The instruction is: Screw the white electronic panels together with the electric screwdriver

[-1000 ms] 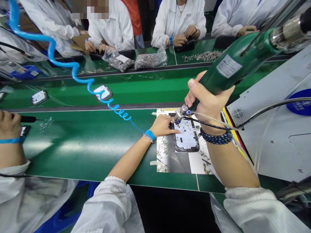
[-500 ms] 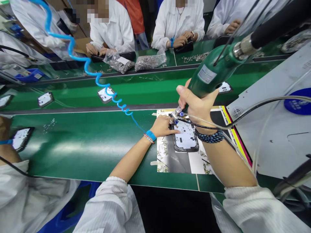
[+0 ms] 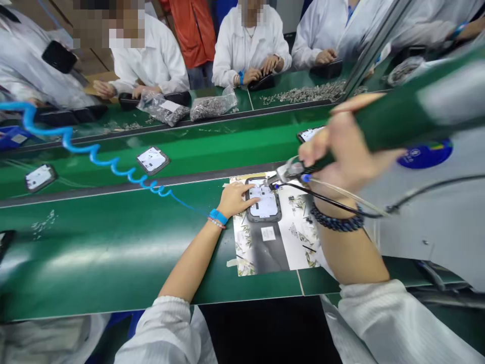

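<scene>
Your left forearm reaches up from the lower centre, and your left hand [image 3: 235, 199] lies palm down with fingers spread, its thumb across the flat unit with a black frame and pale plate [image 3: 265, 205], right of centre in the frame. Your right forearm rises from the lower right; your right hand [image 3: 352, 151] is wrapped around the thick dark-green cylindrical tool [image 3: 401, 116], which slants down leftward to its silver metal nose [image 3: 282, 174] over the unit's upper edge.

The unit lies on a glossy printed paper sheet [image 3: 261, 253], near the sheet's far edge and well in from the front edge of the smooth green tabletop [image 3: 151, 242]. Open tabletop stretches to your left, as far as the scattered small metal pieces [image 3: 43, 222]; on your right, the pale metal cabinet [image 3: 413, 217] bounds the space.

The tool's rear runs out of the frame at upper right, and it and your right hand are blurred. Your left fingers cover the unit's upper left corner. You cannot tell whether the nose touches the plate.
</scene>
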`<action>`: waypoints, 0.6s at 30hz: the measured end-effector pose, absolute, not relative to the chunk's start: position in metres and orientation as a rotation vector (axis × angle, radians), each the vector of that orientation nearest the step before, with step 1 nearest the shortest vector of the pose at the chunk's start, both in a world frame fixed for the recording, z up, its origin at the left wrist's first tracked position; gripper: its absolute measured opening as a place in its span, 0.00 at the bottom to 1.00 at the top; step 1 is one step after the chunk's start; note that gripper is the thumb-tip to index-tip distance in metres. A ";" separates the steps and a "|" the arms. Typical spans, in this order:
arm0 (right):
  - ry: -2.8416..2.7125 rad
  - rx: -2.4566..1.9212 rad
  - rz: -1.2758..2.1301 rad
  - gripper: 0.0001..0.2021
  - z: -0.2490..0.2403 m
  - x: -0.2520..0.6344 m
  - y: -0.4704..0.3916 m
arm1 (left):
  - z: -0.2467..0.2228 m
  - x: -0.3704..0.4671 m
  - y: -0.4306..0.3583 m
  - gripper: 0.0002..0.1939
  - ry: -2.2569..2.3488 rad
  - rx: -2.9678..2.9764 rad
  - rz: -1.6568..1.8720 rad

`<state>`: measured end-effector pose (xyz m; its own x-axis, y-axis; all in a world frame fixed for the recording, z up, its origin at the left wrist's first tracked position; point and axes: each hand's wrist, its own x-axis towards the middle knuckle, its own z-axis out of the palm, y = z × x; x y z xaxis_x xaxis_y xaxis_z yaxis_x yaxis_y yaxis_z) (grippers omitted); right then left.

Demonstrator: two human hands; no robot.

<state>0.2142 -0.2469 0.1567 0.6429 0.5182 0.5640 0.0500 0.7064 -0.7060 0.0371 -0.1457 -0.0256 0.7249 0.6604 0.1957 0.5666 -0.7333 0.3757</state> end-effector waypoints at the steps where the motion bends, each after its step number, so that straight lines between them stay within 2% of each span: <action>1: -0.872 -0.717 0.319 0.13 0.150 0.207 -0.236 | -0.025 0.037 -0.146 0.28 0.968 2.639 0.462; 7: -0.954 -0.674 0.446 0.13 0.118 0.190 -0.197 | -0.024 0.037 -0.146 0.25 0.900 2.681 0.469; 18: -0.944 -0.668 0.451 0.15 0.117 0.187 -0.198 | -0.024 0.039 -0.146 0.25 0.904 2.714 0.440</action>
